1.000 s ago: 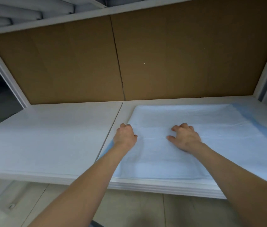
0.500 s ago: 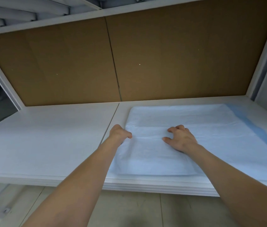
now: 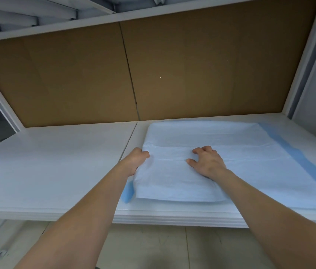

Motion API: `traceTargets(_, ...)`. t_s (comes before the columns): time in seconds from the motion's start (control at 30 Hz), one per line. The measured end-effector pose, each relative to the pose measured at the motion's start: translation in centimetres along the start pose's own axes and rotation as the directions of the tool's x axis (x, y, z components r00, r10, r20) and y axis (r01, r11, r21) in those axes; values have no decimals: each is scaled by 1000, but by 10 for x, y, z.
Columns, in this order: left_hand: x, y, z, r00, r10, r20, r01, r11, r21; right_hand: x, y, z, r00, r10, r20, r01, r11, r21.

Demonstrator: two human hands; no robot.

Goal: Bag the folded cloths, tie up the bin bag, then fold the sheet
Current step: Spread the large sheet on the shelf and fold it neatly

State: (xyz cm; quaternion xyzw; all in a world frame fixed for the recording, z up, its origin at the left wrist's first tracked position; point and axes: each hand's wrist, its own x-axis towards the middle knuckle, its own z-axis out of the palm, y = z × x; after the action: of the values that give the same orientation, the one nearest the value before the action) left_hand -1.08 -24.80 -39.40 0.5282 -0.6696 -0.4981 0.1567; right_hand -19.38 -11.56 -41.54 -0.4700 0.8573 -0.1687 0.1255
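Observation:
A pale blue sheet (image 3: pixel 221 138) with a darker blue band along its right side lies folded on the right half of the white table (image 3: pixel 56 162). My left hand (image 3: pixel 135 162) grips the sheet's left edge, which is lifted a little so a blue underside shows near the front left corner. My right hand (image 3: pixel 207 162) presses down on top of the sheet near its middle, fingers curled and spread. No cloths or bin bag are in view.
A brown cardboard back wall (image 3: pixel 153 74) rises behind the table, under a white shelf edge. A white upright post (image 3: pixel 304 61) bounds the right side. Tiled floor (image 3: pixel 153 245) shows below the table's front edge.
My left hand moved from on top of the sheet to its left edge and took hold of it, lifting that edge. My right hand stayed pressed on the sheet.

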Motion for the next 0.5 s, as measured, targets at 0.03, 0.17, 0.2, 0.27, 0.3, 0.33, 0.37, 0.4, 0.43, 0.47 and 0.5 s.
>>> traceTargets(0.03,0,-3,0,1000,-8,13,7,998,65,0,0,2,1000,2,2,-2,1000,-9)
traceTargets(0.17,4,-10,3,999,43,-5,-38,929,368,1,1,14,1000,13,-10,-13,998,-60)
traceTargets(0.2,6,-11,3,998,67,-20,-51,898,438,1,1,16,1000,14,-18,-16,997,-74)
traceTargets(0.27,9,-12,4,992,117,-42,-73,821,567,2,0,19,999,14,-29,-17,995,-94)
traceTargets(0.3,11,-14,5,989,142,-49,-79,771,632,2,0,20,999,11,-35,-15,995,-103)
traceTargets(0.33,12,-15,6,985,160,-59,-74,712,698,1,0,21,999,7,-43,-11,994,-111)
traceTargets(0.37,13,-16,7,981,181,-73,-63,645,761,1,1,23,999,3,-49,-8,993,-117)
traceTargets(0.4,13,-16,8,976,200,-89,-44,578,815,1,2,25,999,-1,-52,-6,992,-123)
traceTargets(0.43,13,-16,10,972,214,-101,-27,524,851,1,2,27,999,-3,-52,-4,992,-129)
traceTargets(0.47,13,-17,12,969,223,-105,-18,488,872,1,3,27,999,-2,-48,-5,991,-134)
traceTargets(0.5,12,-16,13,967,229,-109,-12,469,883,1,3,26,999,-2,-39,-3,990,-137)
